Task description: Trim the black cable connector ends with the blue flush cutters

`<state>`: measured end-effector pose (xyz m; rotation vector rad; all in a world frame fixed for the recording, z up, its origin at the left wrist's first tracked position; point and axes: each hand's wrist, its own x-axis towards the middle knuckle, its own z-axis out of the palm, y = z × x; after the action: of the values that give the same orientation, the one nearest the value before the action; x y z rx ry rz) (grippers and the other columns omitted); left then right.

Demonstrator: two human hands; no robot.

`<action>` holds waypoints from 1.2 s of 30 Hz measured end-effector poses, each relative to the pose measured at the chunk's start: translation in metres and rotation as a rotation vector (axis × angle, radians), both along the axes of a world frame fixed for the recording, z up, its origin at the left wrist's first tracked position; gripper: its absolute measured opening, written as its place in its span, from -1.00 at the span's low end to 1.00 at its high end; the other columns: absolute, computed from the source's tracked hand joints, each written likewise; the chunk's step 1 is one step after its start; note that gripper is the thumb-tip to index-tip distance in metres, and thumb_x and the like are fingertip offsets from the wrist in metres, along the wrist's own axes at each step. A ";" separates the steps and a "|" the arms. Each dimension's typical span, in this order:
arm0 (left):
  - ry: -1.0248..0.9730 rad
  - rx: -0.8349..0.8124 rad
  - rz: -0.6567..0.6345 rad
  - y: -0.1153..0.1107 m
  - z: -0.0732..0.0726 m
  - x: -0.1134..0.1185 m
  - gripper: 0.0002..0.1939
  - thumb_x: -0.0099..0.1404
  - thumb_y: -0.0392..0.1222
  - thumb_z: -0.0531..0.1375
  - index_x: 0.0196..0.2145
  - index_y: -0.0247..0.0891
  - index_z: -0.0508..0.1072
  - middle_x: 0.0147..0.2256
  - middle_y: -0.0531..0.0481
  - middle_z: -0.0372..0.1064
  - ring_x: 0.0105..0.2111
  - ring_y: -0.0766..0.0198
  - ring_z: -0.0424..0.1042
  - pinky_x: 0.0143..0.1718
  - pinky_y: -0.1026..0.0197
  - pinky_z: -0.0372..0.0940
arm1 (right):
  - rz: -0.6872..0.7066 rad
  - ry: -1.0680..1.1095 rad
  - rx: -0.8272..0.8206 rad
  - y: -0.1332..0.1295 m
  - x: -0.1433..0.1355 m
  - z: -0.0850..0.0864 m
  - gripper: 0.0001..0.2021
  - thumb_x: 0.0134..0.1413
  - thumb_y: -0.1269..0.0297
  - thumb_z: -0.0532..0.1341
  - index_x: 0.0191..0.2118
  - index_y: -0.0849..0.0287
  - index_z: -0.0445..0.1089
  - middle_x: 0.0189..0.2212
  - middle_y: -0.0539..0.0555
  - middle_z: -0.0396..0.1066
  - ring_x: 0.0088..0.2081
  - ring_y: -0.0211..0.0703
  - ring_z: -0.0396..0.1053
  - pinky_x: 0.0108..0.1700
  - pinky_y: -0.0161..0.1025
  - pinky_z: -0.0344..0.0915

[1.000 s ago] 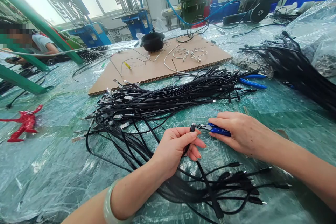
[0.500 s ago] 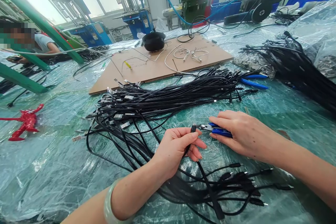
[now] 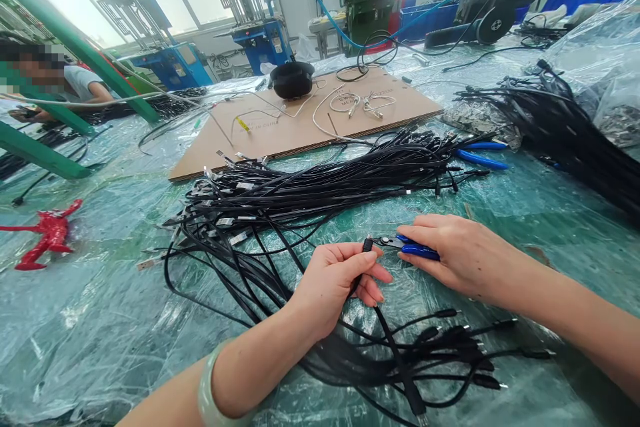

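Observation:
Between the thumb and fingers of my left hand [image 3: 340,273] is the black connector end of a cable [image 3: 368,245], its tip pointing up. My right hand [image 3: 460,257] is closed around the blue handles of small wire cutters [image 3: 417,250]. The cutters' jaws lie right at the connector's tip; whether they touch it I cannot tell. Below my left hand, several black cables [image 3: 450,347] fan out with their plugs toward the right. Behind both hands lies a thick bundle of black cables [image 3: 325,177] with silver USB plugs at its left end.
A flat cardboard stack [image 3: 300,117] carries a black bowl [image 3: 293,80] and pale cables. Blue-handled pliers [image 3: 483,155] lie right of the bundle. Another cable pile [image 3: 575,133] is at the right, a red figure [image 3: 50,233] at the left. A person [image 3: 75,83] sits beyond green bars.
My right hand and the cutters have shifted very slightly, with the handles looking a little closer together. My left hand holds the connector in the same place.

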<state>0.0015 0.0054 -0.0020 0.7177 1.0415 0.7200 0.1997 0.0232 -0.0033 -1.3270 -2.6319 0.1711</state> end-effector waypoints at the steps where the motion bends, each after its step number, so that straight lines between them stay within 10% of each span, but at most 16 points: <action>1: 0.001 -0.003 0.004 0.000 0.000 0.000 -0.81 0.12 -0.20 0.26 -0.37 -0.43 0.51 -0.51 -0.08 0.48 -0.68 0.44 0.34 -0.63 0.39 0.23 | -0.003 0.008 -0.014 0.000 0.000 0.000 -0.80 0.14 0.27 0.12 -0.20 0.22 0.42 -0.37 0.14 0.43 -0.36 -0.07 0.40 -0.35 -0.19 0.28; 22: 0.008 0.006 0.005 0.000 0.000 0.000 -0.80 0.09 -0.18 0.29 -0.39 -0.41 0.53 -0.52 -0.08 0.48 -0.68 0.43 0.33 -0.62 0.38 0.24 | 0.005 -0.059 0.173 -0.003 -0.003 0.004 -0.85 0.04 0.28 0.20 -0.27 0.22 0.41 -0.40 0.12 0.40 -0.41 -0.06 0.37 -0.41 -0.18 0.23; 36: 0.004 0.012 0.011 0.000 0.003 0.000 -0.76 0.05 -0.16 0.31 -0.39 -0.41 0.51 -0.53 -0.08 0.47 -0.67 0.41 0.32 -0.61 0.35 0.20 | -0.070 0.197 0.005 0.001 0.000 0.005 -0.80 0.17 0.23 0.08 -0.30 0.18 0.41 -0.50 0.06 0.39 -0.47 -0.17 0.30 -0.42 -0.25 0.17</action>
<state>0.0015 0.0056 0.0008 0.7245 1.0459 0.7351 0.1995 0.0245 0.0014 -1.3253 -2.4181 0.2697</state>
